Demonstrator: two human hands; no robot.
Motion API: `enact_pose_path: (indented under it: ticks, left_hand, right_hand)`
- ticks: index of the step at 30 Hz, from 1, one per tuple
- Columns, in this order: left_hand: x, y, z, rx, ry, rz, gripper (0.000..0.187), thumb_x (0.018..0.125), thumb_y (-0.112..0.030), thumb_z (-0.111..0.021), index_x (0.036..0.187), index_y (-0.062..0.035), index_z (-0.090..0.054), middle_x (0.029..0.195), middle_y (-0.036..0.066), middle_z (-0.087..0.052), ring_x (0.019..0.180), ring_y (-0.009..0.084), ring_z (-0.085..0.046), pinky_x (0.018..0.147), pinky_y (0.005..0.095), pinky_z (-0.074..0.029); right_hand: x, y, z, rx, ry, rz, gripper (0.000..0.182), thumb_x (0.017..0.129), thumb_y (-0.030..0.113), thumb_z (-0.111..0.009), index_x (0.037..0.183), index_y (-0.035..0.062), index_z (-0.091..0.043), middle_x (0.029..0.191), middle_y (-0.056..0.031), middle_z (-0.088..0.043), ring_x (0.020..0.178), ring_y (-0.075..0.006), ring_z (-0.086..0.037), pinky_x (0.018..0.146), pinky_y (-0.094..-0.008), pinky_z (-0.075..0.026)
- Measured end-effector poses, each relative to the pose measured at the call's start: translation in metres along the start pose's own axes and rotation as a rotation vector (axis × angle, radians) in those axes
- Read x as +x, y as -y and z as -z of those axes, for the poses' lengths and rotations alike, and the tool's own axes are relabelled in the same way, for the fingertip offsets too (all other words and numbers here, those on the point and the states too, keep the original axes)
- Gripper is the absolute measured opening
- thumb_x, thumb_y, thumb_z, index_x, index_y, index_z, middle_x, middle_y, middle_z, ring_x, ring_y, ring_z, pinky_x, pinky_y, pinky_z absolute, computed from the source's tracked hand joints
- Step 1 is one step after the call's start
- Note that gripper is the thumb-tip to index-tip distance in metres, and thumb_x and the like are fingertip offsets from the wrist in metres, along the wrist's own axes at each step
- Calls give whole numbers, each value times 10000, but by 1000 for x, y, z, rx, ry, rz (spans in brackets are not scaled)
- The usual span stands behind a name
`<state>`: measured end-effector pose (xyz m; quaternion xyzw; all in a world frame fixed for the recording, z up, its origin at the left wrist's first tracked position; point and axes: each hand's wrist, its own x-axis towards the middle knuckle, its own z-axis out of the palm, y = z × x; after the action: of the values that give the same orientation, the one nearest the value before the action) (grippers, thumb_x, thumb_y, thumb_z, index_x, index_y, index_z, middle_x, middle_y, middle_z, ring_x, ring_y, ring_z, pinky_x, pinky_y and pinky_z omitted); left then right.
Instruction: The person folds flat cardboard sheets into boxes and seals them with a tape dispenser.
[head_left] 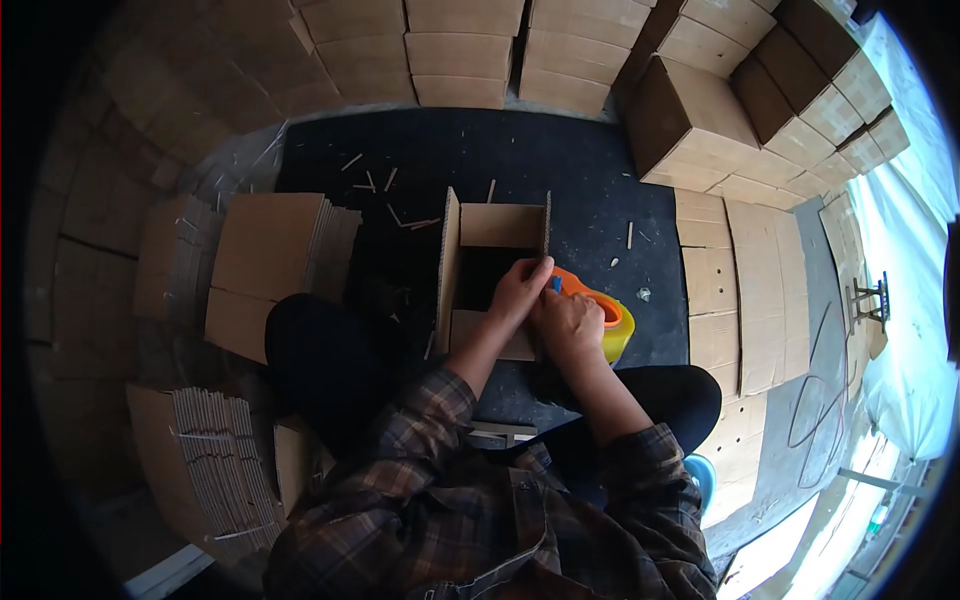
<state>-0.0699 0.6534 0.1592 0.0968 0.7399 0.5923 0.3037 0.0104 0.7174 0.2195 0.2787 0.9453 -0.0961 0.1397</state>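
Note:
An open cardboard box (498,226) stands between my knees with its side flaps upright. My left hand (520,292) is closed on the box's right edge, fingers pressed together around the cardboard. Just to its right, my right hand (573,322) is wrapped around what looks like an orange and yellow tape dispenser (617,318). A small blue part shows at its front, close to my left fingertips. My right palm hides the grip, and my hands and forearms cover part of the box's near right side.
Bundles of flat cardboard (265,245) stand on the left, with a tied stack (220,455) nearer me. Piled cartons (460,55) line the back. Flat cardboard sheets (765,290) lie on the right. Cardboard scraps (390,180) litter the black mat (590,150).

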Motion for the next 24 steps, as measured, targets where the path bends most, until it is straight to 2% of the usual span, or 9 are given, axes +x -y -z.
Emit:
enact_pose_path:
  ticks: [4,6,9,13,16,18,21,23,24]
  left_hand:
    - [1,-14,16,261,96,-42,427,946,-398,-508,970,-1,-663,839,188,-674,838,307,-669,721,392,-510]
    - [-5,-13,25,232,141,-31,420,979,-338,-487,980,53,-639,805,65,-658,737,162,-609,723,310,-478]
    - [5,43,29,-21,-99,84,348,966,-274,-477,930,27,-648,770,147,-667,714,225,-643,661,358,-483]
    - [8,58,32,-240,-142,126,298,957,-238,-497,940,18,-650,769,126,-664,725,186,-625,660,342,-476]
    - [12,52,33,-11,-210,-1,190,914,-150,-560,980,4,-651,834,133,-657,754,220,-630,690,349,-490]
    - [5,41,37,449,-322,-320,249,869,-94,-633,1093,14,-615,974,110,-630,804,189,-605,731,314,-492]
    - [-34,-7,69,319,-207,-531,289,853,-72,-645,1129,3,-599,1054,128,-607,877,227,-609,754,338,-502]
    - [-47,-30,97,448,-464,-696,406,822,-38,-659,1213,-32,-551,1094,180,-578,980,293,-596,839,372,-506]
    - [-43,-32,110,483,-522,-675,472,909,-129,-601,1350,-46,-457,1173,151,-544,981,254,-590,828,374,-506]
  right_hand:
    - [-2,-4,21,39,79,12,350,896,467,-528,929,172,-713,803,-118,-697,792,-277,-693,744,-417,-541]
    - [0,-15,36,37,125,118,413,870,540,-558,982,179,-722,821,-102,-703,816,-264,-694,759,-401,-537]
    - [18,-28,44,167,155,-6,456,853,574,-583,993,165,-727,838,-94,-707,858,-250,-692,791,-382,-522]
    - [56,-24,31,79,205,-45,535,855,628,-527,1043,157,-697,970,-100,-710,951,-264,-682,839,-382,-516]
    - [81,-16,7,87,204,-26,544,870,626,-499,1064,154,-689,1014,-94,-704,994,-266,-670,856,-380,-510]
    - [90,-15,-5,127,246,-16,537,878,628,-478,1082,178,-688,1047,-96,-696,1028,-263,-656,873,-376,-504]
    - [94,-23,-12,168,239,6,526,886,623,-466,1110,198,-681,1051,-92,-692,1028,-254,-655,871,-375,-503]
    - [93,-25,-13,179,243,19,516,894,613,-460,1115,200,-677,1048,-92,-692,1019,-256,-657,869,-380,-503]
    - [93,-25,-12,188,241,38,505,902,602,-454,1120,202,-672,1045,-93,-692,1009,-257,-659,867,-386,-503]
